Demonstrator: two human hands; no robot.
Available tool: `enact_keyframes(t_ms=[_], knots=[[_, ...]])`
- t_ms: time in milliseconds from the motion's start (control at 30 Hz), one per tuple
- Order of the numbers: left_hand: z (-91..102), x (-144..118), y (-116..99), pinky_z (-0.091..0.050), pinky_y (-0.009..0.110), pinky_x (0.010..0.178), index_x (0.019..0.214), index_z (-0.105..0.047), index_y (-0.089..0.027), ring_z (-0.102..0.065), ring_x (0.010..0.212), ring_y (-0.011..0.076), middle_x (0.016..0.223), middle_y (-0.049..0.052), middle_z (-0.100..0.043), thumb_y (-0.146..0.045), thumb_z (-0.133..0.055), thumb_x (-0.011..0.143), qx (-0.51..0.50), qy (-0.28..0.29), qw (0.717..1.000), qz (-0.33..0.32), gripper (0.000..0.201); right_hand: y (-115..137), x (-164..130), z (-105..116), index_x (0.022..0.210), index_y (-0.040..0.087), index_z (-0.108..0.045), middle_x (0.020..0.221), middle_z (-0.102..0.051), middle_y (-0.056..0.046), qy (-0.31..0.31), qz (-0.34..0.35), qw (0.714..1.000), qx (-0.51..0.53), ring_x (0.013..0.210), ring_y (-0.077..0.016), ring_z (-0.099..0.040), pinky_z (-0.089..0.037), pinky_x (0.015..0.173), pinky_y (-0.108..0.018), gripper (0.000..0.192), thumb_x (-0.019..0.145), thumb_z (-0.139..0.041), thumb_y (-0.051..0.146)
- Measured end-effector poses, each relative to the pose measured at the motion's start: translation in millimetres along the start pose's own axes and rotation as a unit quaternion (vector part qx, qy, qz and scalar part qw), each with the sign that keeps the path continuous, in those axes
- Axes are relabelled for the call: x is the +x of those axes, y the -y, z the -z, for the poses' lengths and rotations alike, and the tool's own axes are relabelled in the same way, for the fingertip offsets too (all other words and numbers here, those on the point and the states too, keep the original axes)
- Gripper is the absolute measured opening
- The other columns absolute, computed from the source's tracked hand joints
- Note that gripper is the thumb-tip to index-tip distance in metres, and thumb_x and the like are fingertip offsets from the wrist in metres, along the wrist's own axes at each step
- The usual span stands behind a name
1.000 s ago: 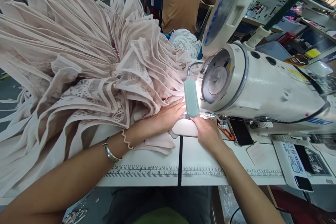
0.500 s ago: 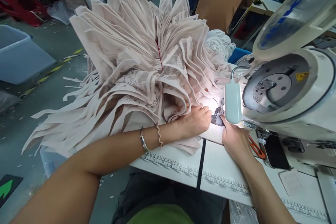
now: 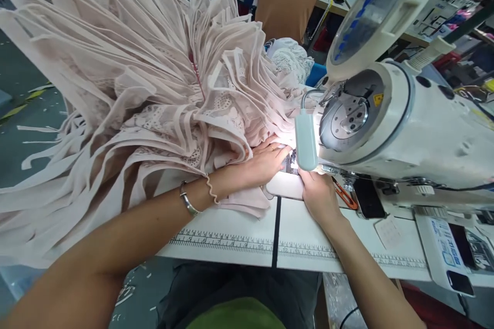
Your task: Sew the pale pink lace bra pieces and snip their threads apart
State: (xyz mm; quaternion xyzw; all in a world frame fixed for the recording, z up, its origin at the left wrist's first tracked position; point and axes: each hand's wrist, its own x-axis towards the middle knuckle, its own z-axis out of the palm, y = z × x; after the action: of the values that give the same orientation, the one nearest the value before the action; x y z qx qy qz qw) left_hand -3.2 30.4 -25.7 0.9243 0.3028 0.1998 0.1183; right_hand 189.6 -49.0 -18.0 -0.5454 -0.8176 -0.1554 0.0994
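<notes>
The left hand (image 3: pixel 266 164) lies flatter than half a second ago: its fingers, curled then with the knuckles raised, now stretch forward over the pale pink cloth (image 3: pixel 158 97), with the tips just beside the foot (image 3: pixel 293 158). They are loosely spread and look laid on rather than pinching. The right hand (image 3: pixel 319 193) keeps its place on the other side of the foot, its thumb near the bed's edge. Its other fingertips are hidden, so I cannot tell how far its grip is open or whether it has hold of any cloth.

The cloth is still heaped over the left part of the table (image 3: pixel 247 254), gathered by a red tie (image 3: pixel 196 73), and its near folds run in under the left forearm and toward the lamp (image 3: pixel 306 141). The view has swung to the right, so more of the sewing machine (image 3: pixel 436 128) shows and the control box (image 3: pixel 443 252) is back in sight. The round part in the machine's open head (image 3: pixel 349 118) stands differently turned. The orange snips (image 3: pixel 345 194) and the phone (image 3: pixel 368 198) lie as before beside the right hand.
</notes>
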Motion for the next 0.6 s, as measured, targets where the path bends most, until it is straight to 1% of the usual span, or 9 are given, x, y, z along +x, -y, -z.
enact_keyframes(t_ms=[100, 167, 233, 300, 400, 467, 600], knots=[[-2.0, -2.9, 1.0, -0.018, 0.044, 0.118, 0.129, -0.05, -0.017, -0.045, 0.129, 0.0218, 0.126, 0.008, -0.061, -0.026, -0.036, 0.1, -0.015, 0.01, 1.0, 0.0, 0.034, -1.2, -4.1, -3.3, 0.103, 0.015, -0.069, 0.069, -0.06, -0.006, -0.037, -0.001, 0.999, -0.019, 0.076, -0.0231, -0.055, -0.041, 0.08, -0.035, 0.043, 0.081, -0.037, -0.003], [-1.6, -3.8, 0.6, -0.017, 0.043, 0.119, 0.129, -0.05, -0.018, -0.044, 0.13, 0.0214, 0.126, 0.007, -0.061, -0.024, -0.035, 0.1, -0.023, 0.013, 1.0, -0.004, 0.034, -1.3, -5.6, -4.1, 0.105, 0.015, -0.069, 0.066, -0.057, -0.005, -0.051, 0.0, 0.998, -0.034, 0.073, -0.0228, -0.054, -0.041, 0.08, -0.035, 0.045, 0.08, -0.037, -0.005], [-0.1, -3.5, -0.4, -0.016, 0.043, 0.12, 0.124, -0.053, -0.018, -0.043, 0.131, 0.0215, 0.125, 0.006, -0.061, -0.024, -0.037, 0.099, -0.027, 0.014, 1.0, -0.006, 0.031, -1.9, -7.1, -4.4, 0.109, 0.016, -0.069, 0.067, -0.058, -0.005, -0.043, 0.003, 0.998, -0.038, 0.072, -0.0224, -0.054, -0.042, 0.079, -0.034, 0.049, 0.078, -0.038, -0.006], [2.0, -2.5, -2.0, -0.017, 0.042, 0.12, 0.119, -0.056, -0.018, -0.044, 0.13, 0.0216, 0.123, 0.006, -0.062, -0.024, -0.038, 0.098, -0.027, 0.012, 1.0, -0.004, 0.028, -3.4, -8.7, -4.3, 0.115, 0.017, -0.067, 0.072, -0.062, -0.006, -0.024, 0.003, 0.999, -0.027, 0.073, -0.0224, -0.055, -0.043, 0.078, -0.034, 0.052, 0.078, -0.038, -0.005], [5.5, -0.8, -5.7, -0.022, 0.042, 0.119, 0.115, -0.056, -0.02, -0.048, 0.125, 0.0216, 0.116, 0.006, -0.064, -0.023, -0.038, 0.098, -0.028, -0.004, 1.0, -0.003, 0.025, -5.3, -10.1, -3.0, 0.122, 0.023, -0.065, 0.082, -0.068, -0.006, -0.008, -0.009, 1.0, -0.004, 0.077, -0.0223, -0.056, -0.045, 0.078, -0.035, 0.055, 0.08, -0.037, 0.0], [8.3, 0.2, -8.6, -0.027, 0.042, 0.116, 0.113, -0.055, -0.02, -0.049, 0.123, 0.0225, 0.112, 0.006, -0.064, -0.023, -0.04, 0.097, -0.031, -0.012, 0.999, 0.006, 0.023, -5.0, -9.7, -2.1, 0.121, 0.025, -0.065, 0.088, -0.069, -0.006, -0.003, -0.024, 1.0, -0.005, 0.079, -0.0225, -0.056, -0.045, 0.08, -0.036, 0.057, 0.08, -0.035, 0.0], [14.5, 1.4, -13.9, -0.036, 0.04, 0.11, 0.108, -0.056, -0.018, -0.048, 0.124, 0.024, 0.112, 0.007, -0.064, -0.022, -0.045, 0.094, -0.036, 0.013, 0.998, 0.044, 0.019, -0.8, -6.6, -0.9, 0.117, 0.024, -0.067, 0.088, -0.069, -0.008, 0.001, -0.042, 0.999, -0.019, 0.081, -0.0238, -0.056, -0.044, 0.081, -0.038, 0.055, 0.078, -0.038, -0.002]])
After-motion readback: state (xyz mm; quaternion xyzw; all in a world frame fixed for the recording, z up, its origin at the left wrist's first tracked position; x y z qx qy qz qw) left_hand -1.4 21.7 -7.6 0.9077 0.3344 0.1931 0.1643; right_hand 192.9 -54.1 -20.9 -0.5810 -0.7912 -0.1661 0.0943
